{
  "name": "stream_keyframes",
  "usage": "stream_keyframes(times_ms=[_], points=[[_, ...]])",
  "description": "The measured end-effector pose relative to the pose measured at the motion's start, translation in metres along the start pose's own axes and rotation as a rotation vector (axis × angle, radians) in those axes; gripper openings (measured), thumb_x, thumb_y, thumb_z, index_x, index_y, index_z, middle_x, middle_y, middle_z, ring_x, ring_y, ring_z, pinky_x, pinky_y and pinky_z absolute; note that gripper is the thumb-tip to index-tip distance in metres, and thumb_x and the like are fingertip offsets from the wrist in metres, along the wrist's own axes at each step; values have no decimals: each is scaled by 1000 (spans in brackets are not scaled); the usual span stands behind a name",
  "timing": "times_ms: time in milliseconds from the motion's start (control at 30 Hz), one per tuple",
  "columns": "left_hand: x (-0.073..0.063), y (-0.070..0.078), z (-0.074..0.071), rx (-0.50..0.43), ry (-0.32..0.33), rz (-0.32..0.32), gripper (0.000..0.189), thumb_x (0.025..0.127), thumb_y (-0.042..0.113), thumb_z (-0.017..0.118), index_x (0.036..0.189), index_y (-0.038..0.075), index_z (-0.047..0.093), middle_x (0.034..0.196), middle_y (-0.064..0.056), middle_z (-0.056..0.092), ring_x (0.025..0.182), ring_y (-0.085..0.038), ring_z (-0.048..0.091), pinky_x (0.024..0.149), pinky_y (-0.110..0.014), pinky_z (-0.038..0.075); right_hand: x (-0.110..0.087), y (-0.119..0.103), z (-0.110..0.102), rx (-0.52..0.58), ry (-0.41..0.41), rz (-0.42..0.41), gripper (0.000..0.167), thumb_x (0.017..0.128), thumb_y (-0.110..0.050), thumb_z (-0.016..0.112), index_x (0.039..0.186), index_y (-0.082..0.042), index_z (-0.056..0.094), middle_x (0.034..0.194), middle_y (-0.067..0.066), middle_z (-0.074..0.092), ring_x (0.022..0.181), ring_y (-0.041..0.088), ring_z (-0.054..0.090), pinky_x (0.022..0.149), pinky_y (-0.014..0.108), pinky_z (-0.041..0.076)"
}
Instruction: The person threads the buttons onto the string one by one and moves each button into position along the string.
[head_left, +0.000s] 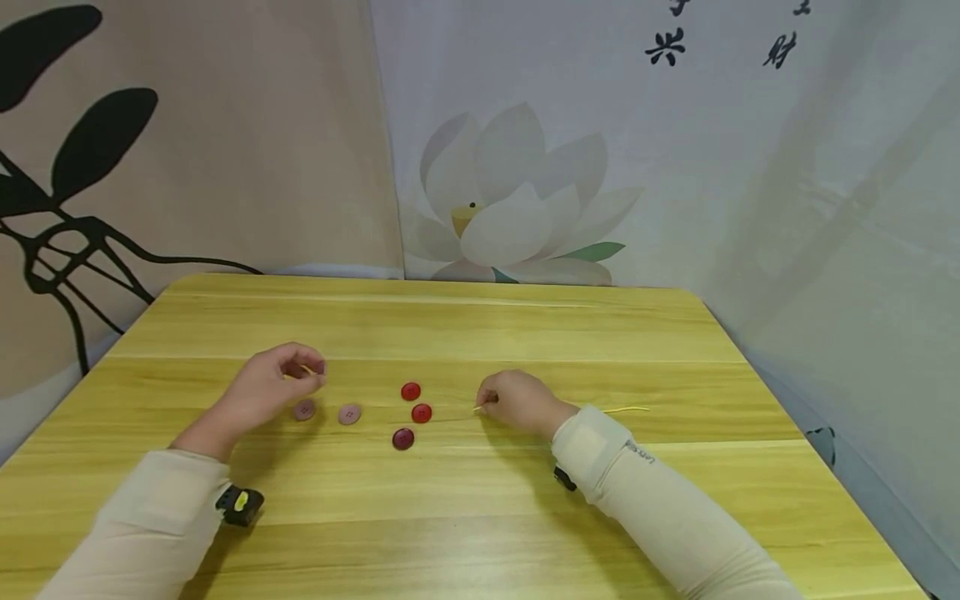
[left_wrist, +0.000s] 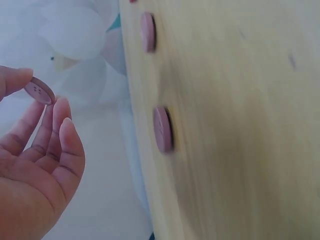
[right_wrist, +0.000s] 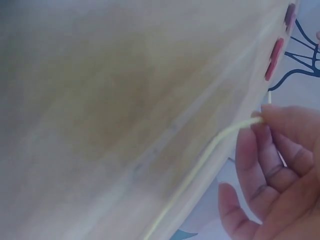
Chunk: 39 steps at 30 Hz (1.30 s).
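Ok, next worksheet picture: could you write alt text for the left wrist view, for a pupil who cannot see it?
The left hand pinches a button by its edges. Two pink buttons lie on a wooden table; behind the hand is a pale backdrop with a printed flower.

In the head view, the left hand (head_left: 264, 385) largely conceals its pinched mauve button (left_wrist: 40, 92); the right hand (head_left: 522, 402) covers part of the yellow cord (head_left: 628, 409). The left wrist view's top edge crops a red button (left_wrist: 133, 1); the right wrist view blurs the tabletop (right_wrist: 115, 100) and cuts off the cord below.
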<state>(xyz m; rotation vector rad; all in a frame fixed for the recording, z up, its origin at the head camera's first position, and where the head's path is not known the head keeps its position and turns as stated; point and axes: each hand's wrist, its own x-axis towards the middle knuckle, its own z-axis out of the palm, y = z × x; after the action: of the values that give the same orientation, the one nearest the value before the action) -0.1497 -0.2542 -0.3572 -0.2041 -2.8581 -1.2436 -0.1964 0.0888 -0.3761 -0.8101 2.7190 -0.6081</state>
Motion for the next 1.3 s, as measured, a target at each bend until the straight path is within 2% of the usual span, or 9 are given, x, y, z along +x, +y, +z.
stream_keyframes(times_ms=[100, 233, 300, 500, 700, 833, 933, 1067, 1300], points=[[1, 7, 3, -26, 11, 8, 26, 93, 19, 64, 113, 2, 60, 104, -11, 63, 95, -22, 55, 75, -34, 44, -1, -1, -2, 0, 15, 10, 5, 92, -11, 66, 94, -12, 71, 94, -1, 70, 87, 15, 64, 80, 33, 52], [2, 18, 10, -120, -16, -15, 28, 94, 21, 63, 115, 2, 57, 104, -12, 60, 90, -22, 53, 60, -33, 47, -3, -2, -5, -2, 39, 15, 6, 92, -12, 66, 95, -11, 71, 94, 0, 70, 86, 14, 63, 79, 33, 51], [3, 22, 14, -140, -13, -11, 28, 94, 20, 63, 115, 2, 57, 103, -12, 60, 89, -22, 53, 59, -32, 47, -4, -3, -6, -1, 50, 8, 6, 92, -11, 66, 95, -10, 70, 94, 0, 69, 85, 14, 63, 79, 33, 51], [9, 32, 29, -133, 26, 56, 21, 93, 13, 64, 109, 1, 60, 101, -11, 63, 95, -24, 56, 80, -36, 43, -7, -1, -7, 24, 64, 10, 6, 93, -11, 64, 95, -12, 70, 91, -2, 68, 82, 10, 60, 77, 31, 50], [16, 42, 41, -195, 5, 101, 20, 92, 12, 64, 107, 1, 60, 99, -10, 63, 93, -23, 57, 77, -35, 46, -9, 0, -8, 47, 75, 13, 6, 93, -10, 64, 95, -11, 70, 88, -3, 67, 78, 9, 57, 74, 29, 49], [19, 50, 50, -249, -27, 85, 21, 91, 12, 65, 108, 1, 59, 100, -11, 61, 94, -24, 55, 63, -31, 46, -11, 0, -10, 65, 83, 12, 6, 93, -10, 64, 95, -10, 69, 87, -3, 66, 77, 9, 57, 74, 29, 49], [22, 55, 57, -264, -37, 88, 21, 90, 10, 65, 108, 1, 60, 99, -11, 61, 95, -25, 55, 65, -32, 47, -13, 0, -12, 84, 90, 28, 6, 94, -11, 64, 95, -10, 69, 87, -4, 65, 77, 9, 56, 73, 29, 49], [25, 62, 66, -280, -41, 113, 20, 89, 6, 65, 107, 0, 60, 99, -10, 62, 94, -25, 57, 79, -36, 46, -16, 0, -15, 116, 105, 45, 8, 94, -12, 63, 97, -9, 70, 87, -4, 65, 77, 9, 56, 72, 29, 49], [28, 75, 75, -311, -75, 108, 22, 90, 10, 66, 108, 1, 61, 101, -10, 63, 96, -25, 59, 76, -34, 48, -20, 2, -17, 141, 127, 69, 10, 94, -15, 63, 99, -9, 69, 88, -4, 64, 78, 11, 56, 72, 29, 49]])
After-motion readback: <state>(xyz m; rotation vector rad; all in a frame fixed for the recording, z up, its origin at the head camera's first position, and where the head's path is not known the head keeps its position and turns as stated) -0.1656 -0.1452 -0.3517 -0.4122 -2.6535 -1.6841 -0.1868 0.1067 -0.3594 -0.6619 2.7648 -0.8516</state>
